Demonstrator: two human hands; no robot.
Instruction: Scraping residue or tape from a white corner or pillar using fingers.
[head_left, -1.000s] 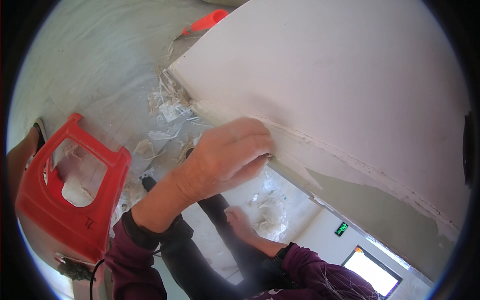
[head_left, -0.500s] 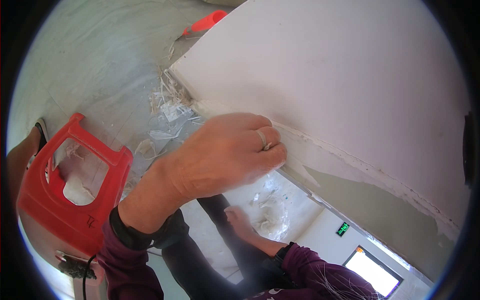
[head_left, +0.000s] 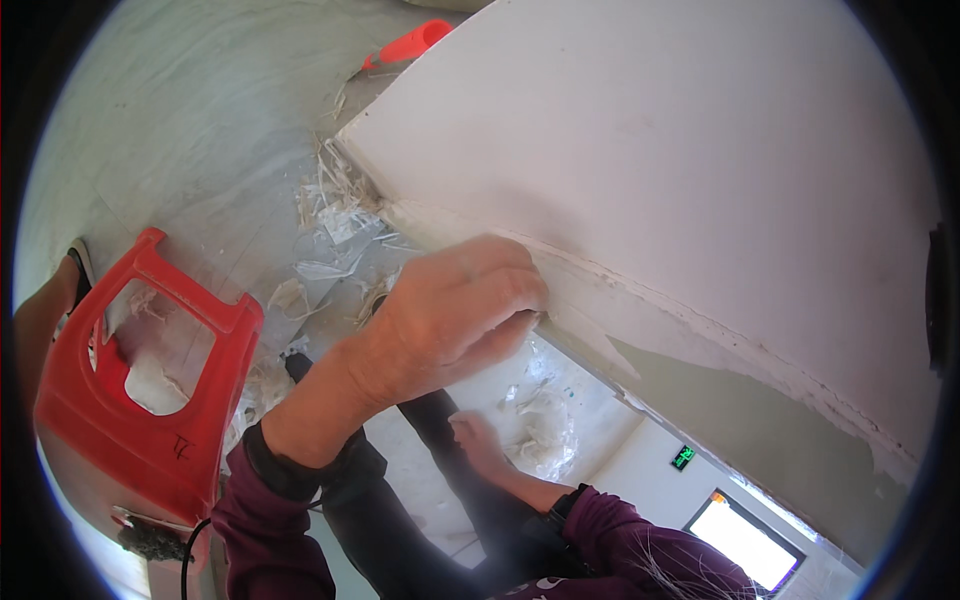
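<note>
My left hand point(head_left: 455, 315) is closed, with curled fingers, at the lower strip of a white wall point(head_left: 650, 150). Whatever it may pinch is hidden behind the fingers. A rough, chipped line point(head_left: 690, 310) runs along the wall, and below it a grey-green patch point(head_left: 720, 395) shows where the pale coating ends. Lower down, by my dark-trousered leg point(head_left: 440, 420), my right hand point(head_left: 482, 447) looks closed too. Something small and pale shows at its fingertips, too small to name.
Peeled scraps point(head_left: 345, 220) litter the floor along the wall's foot, with more crumpled pieces point(head_left: 545, 435) beyond my legs. A red plastic stool point(head_left: 200, 400) stands at left, beside another person's foot point(head_left: 75, 270). A red-handled tool point(head_left: 410, 45) lies past the wall's corner.
My left hand has drawn back a little to the left along the wall strip and turned slightly, still curled. The right hand stays in place.
</note>
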